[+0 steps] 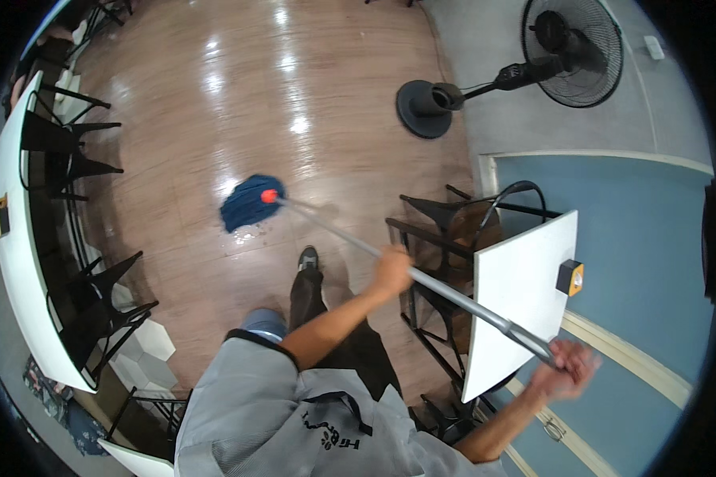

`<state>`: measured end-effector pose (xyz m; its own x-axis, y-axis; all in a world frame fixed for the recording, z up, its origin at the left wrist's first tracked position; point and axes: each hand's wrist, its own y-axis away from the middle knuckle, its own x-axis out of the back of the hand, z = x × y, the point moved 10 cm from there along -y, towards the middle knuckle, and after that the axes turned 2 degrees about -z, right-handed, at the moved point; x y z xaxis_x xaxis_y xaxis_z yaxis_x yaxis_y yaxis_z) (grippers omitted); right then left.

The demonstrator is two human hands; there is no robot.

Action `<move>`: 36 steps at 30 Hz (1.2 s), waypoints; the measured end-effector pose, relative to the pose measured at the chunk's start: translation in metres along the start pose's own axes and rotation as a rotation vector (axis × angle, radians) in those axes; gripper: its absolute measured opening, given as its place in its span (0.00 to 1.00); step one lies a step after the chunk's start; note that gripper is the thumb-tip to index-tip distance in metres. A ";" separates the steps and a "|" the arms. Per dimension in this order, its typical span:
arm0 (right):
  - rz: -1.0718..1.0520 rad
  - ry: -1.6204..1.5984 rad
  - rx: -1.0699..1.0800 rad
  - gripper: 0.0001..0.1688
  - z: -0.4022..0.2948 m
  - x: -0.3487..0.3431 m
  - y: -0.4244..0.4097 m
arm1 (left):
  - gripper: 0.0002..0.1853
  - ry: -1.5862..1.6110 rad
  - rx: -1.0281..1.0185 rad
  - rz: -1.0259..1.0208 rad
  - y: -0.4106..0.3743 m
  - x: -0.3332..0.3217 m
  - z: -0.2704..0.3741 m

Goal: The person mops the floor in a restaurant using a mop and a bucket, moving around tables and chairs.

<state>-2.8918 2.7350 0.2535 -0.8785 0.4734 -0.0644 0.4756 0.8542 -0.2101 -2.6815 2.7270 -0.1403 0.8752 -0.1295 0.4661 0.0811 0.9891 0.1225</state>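
Observation:
A mop with a dark blue string head [246, 206] and a red-orange socket rests on the wood-look floor ahead of me, with small wet spots beside it. Its grey metal handle [447, 292] slants down to the right across my body. My left hand [392, 271] is closed around the handle's middle. At the handle's top end, over the edge of a small white table [525, 298], my right hand [567, 369] holds the pole. Which arm is which is read from the shoulders: the nearer-left arm reaches to the middle.
A black pedestal fan [423, 110] stands by the grey wall. Black metal chairs [447, 208] adjoin the small table, which bears a black-and-yellow holder [570, 278]. At left are a long white table [18, 238] and more black chairs [104, 298]. A blue bucket-like object [264, 324] is beside my leg.

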 end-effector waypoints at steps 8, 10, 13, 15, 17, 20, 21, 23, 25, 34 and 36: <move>0.341 0.515 0.374 0.28 -0.100 0.034 0.043 | 0.08 0.043 -0.244 -0.505 -0.051 -0.080 0.141; 0.365 0.477 0.330 0.28 -0.101 0.037 0.041 | 0.08 0.038 -0.181 -0.512 -0.038 -0.070 0.123; 0.313 0.371 0.178 0.27 -0.088 0.036 0.033 | 0.10 -0.051 -0.061 -0.482 0.001 -0.046 0.084; 0.174 0.295 0.081 0.26 -0.044 0.005 0.028 | 0.08 -0.040 0.047 -0.307 0.035 0.007 0.009; -0.104 0.305 -0.001 0.20 0.011 -0.047 0.056 | 0.08 -0.157 0.156 -0.249 0.076 0.084 -0.045; -0.521 0.050 -0.217 0.13 0.119 -0.151 0.158 | 0.06 -0.359 0.507 -0.012 0.177 0.180 -0.232; -0.660 0.166 -0.384 0.13 0.146 -0.182 0.197 | 0.05 -0.462 0.516 0.012 0.208 0.209 -0.273; -0.721 -0.024 -0.558 0.19 0.211 -0.203 0.265 | 0.05 -0.567 0.552 0.141 0.237 0.234 -0.315; -0.747 -0.002 -0.563 0.20 0.226 -0.196 0.275 | 0.06 -0.607 0.655 0.229 0.265 0.249 -0.320; -0.390 0.042 -0.077 0.20 -0.008 0.039 0.012 | 0.05 -0.019 0.175 -0.053 0.069 -0.021 0.007; -0.375 0.080 0.092 0.22 -0.085 0.057 0.011 | 0.05 0.121 0.088 -0.133 0.047 -0.048 0.095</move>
<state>-2.9326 2.7900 0.3301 -0.9826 0.1505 0.1088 0.1133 0.9500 -0.2911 -2.7649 2.7731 -0.0741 0.9110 -0.2439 0.3325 0.1623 0.9534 0.2544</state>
